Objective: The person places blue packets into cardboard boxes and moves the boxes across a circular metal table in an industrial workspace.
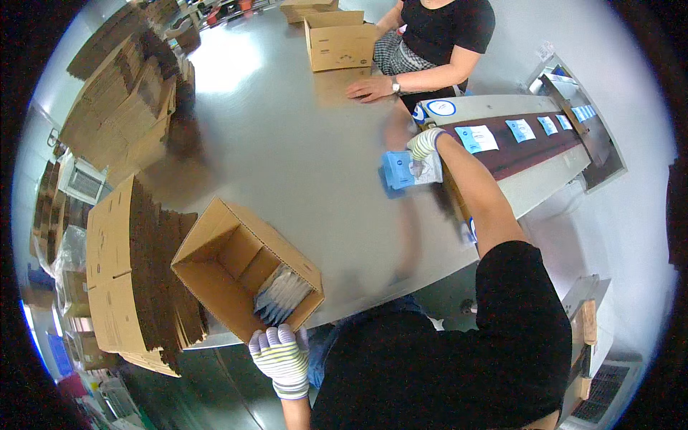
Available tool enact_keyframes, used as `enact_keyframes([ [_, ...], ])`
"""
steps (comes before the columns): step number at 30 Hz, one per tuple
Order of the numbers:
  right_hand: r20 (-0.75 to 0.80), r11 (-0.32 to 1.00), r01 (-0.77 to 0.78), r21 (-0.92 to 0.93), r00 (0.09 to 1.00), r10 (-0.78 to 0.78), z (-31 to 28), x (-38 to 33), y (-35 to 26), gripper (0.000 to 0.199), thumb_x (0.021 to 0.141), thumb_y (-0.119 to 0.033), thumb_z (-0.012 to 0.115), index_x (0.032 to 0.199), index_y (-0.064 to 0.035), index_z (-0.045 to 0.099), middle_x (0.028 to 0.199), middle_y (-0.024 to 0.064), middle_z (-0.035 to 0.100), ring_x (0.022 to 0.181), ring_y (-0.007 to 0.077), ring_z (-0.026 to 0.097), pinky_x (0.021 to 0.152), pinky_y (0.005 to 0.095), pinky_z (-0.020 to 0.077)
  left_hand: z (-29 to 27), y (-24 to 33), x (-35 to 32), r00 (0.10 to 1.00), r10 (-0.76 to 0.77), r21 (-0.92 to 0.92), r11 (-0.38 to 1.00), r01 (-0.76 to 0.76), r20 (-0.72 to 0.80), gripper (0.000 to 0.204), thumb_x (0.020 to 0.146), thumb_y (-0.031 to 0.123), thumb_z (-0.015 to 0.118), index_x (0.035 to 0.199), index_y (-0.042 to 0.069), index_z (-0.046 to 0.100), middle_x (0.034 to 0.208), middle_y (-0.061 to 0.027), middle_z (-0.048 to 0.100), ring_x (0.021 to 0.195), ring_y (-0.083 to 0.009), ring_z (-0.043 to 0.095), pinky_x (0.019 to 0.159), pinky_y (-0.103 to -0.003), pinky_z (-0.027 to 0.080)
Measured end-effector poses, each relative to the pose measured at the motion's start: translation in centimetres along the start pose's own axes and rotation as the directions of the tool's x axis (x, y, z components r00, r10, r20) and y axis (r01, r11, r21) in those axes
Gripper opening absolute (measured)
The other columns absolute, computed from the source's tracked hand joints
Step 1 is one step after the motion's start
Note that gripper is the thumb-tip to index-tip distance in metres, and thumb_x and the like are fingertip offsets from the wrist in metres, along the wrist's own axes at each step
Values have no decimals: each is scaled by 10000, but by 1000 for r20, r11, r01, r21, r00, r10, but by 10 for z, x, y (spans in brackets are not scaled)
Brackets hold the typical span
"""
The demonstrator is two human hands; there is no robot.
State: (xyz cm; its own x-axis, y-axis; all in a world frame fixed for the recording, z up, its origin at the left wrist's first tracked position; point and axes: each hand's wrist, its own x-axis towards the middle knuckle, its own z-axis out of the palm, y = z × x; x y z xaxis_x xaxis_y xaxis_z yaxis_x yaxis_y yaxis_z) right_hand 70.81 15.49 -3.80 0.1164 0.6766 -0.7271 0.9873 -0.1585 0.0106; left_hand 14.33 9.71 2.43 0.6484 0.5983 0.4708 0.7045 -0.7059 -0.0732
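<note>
The grey table (308, 158) has a glossy surface. At its right stands a conveyor (502, 159) with a dark red belt carrying blue-and-white packets in a row. The open cardboard box (215, 287) is plain brown, at the table's near edge on the left; its mouth faces up, its long axis running from far left to near right. Packets (288, 295) lie inside at its near right end. The left hand (282, 360), in a striped glove, has its fingers together, bent over and closed on the box's near rim. The right hand (426, 147), similarly gloved, has partly curled fingers upon a packet stack (400, 170); whether they grip it cannot be told. The stack is at the table's right side, beside the conveyor's end: flat, pale blue and white, long axis roughly left to right, blue end pointing left.
</note>
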Motion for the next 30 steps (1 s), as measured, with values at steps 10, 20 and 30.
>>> enact_keyframes([
  [10, -322, 998, -27, -50, 947, 10, 79, -95, -184, 634, 645, -510, 723, 981, 20, 630, 1067, 257, 618, 1006, 360, 597, 857, 451, 470, -7, 1, 9, 998, 1, -67, 998, 3, 60, 293, 700, 300, 719, 817, 130, 510, 714, -45, 494, 708, -231, 538, 791, -399, 441],
  [20, -822, 249, 962, 109, 229, -521, -37, -140, -291, 666, 702, -337, 764, 1250, -45, 521, 1182, 163, 607, 1114, 285, 570, 988, 399, 438, -10, 2, 1, 996, 54, -46, 998, -51, 74, 183, 795, 281, 616, 832, 134, 512, 756, -31, 500, 733, -210, 532, 823, -393, 436],
  [30, -437, 581, 577, -575, 384, -814, -23, -116, -409, 519, 841, -256, 545, 1303, -37, 460, 1126, 177, 556, 1009, 304, 571, 856, 459, 475, -14, 17, -13, 995, 81, 10, 997, -82, 58, 100, 775, 193, 567, 849, 139, 526, 747, -22, 502, 693, -189, 525, 838, -397, 444],
])
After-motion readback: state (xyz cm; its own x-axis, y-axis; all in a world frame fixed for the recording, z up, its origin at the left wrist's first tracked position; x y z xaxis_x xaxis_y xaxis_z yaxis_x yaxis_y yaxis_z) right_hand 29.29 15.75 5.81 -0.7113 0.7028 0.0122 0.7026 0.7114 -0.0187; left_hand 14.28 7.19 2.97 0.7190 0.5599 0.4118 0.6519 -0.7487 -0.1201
